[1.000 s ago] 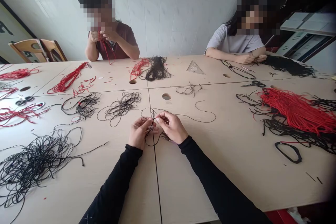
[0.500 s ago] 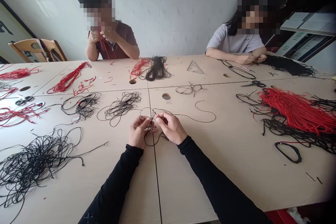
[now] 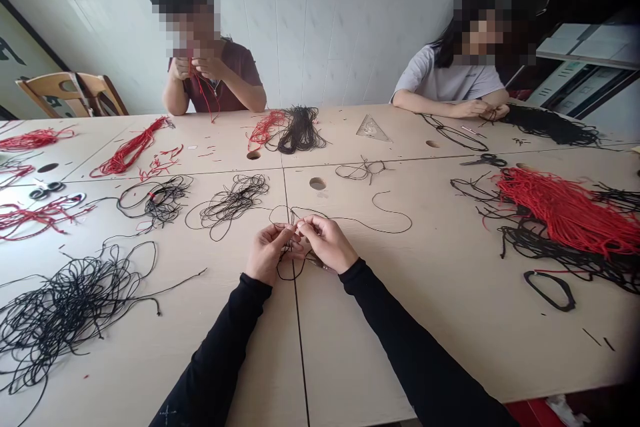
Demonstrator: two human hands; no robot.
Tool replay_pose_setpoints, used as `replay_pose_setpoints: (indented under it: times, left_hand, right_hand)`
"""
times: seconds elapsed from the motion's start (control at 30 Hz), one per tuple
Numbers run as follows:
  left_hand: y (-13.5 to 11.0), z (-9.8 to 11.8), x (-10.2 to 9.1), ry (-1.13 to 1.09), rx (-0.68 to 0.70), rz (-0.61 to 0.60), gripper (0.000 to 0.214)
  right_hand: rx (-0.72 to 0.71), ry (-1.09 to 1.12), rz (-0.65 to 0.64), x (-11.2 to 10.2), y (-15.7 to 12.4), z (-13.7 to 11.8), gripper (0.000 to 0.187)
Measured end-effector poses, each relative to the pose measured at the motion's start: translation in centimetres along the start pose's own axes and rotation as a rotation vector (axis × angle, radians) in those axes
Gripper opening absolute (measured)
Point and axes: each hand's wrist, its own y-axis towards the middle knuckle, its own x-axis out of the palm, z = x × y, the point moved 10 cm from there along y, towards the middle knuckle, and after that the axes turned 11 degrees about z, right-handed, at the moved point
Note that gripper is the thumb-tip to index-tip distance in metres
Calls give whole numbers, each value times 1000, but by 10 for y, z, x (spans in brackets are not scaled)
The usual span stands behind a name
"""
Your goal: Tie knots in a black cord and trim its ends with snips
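Both bare hands sit close together near the middle of the pale wood surface (image 3: pixel 350 327), fingertips meeting and pinching a thin black cord (image 3: pixel 291 252). The left hand (image 3: pixel 267 255) and the right hand (image 3: pixel 327 243) curl inward, and their fingers hide the exact spot where the cord is gripped, so any knot there cannot be seen. The cord drops below them in a small loop and runs off to the right in a long, slack curve. Black sleeves (image 3: pixel 410 340) cover both forearms. A dark seam (image 3: pixel 299 340) between the surface's panels passes beneath the hands.

A big tangle of black cord (image 3: pixel 65 320) lies to the lower left, and two looser black bundles (image 3: pixel 233 197) sit ahead of the hands. To the right, a heavy heap of red cord (image 3: pixel 565 213) lies over black strands, near a closed black loop (image 3: pixel 550 288). Black-handled scissors (image 3: pixel 484 160) and a clear plastic set square (image 3: pixel 373 129) lie further off, with red cord bundles (image 3: pixel 123 157) along the left. Across the surface, one co-worker in a dark red top (image 3: pixel 220 73) raises a red cord to their face, while another in a grey T-shirt (image 3: pixel 445 80) works black cord with both hands.
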Motion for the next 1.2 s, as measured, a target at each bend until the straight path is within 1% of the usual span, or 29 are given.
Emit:
replay_pose_setpoints:
  times: [0.07,0.13,0.27,0.3,0.37,0.47,0.53,0.7,0.83,0.9,1.07,1.2]
  left_hand:
    - [-1,-1,3,25,6,-34,35]
    - [-1,-2,6,51,4,-57,36]
    - [-1,-3,6,73,-7,-60,36]
    - [-1,-3,6,69,-8,-55,36]
    - [0,-3,5,55,-6,-38,35]
    - [1,-2,-1,12,2,10,34]
    - [2,-2,-4,-22,1,39,34]
    - [2,-3,-5,-48,-13,48,33]
    - [3,-3,-7,-40,2,61,33]
    - [4,-3,-7,-41,-2,62,33]
    - [2,-2,-2,-38,-32,6,34]
    - [0,0,-2,4,-27,23,32]
  right_hand:
    - [22,63,-34,3,-1,0,30]
    - [-8,95,-40,3,-1,-5,28]
    - [-110,14,67,-6,0,-16,25]
    - [-111,7,84,-8,0,-16,25]
    - [-94,16,79,-7,0,-14,25]
    - [-64,29,15,-2,0,-9,24]
    - [-60,7,-5,-1,-1,-8,23]
    - [-152,-123,56,-8,-2,-18,17]
    - [-182,-193,57,-8,-1,-23,16]
    - [-182,-197,60,-8,-1,-22,16]
    - [-153,-150,66,-8,-1,-17,17]
    - [-128,-98,61,-6,0,-12,21]
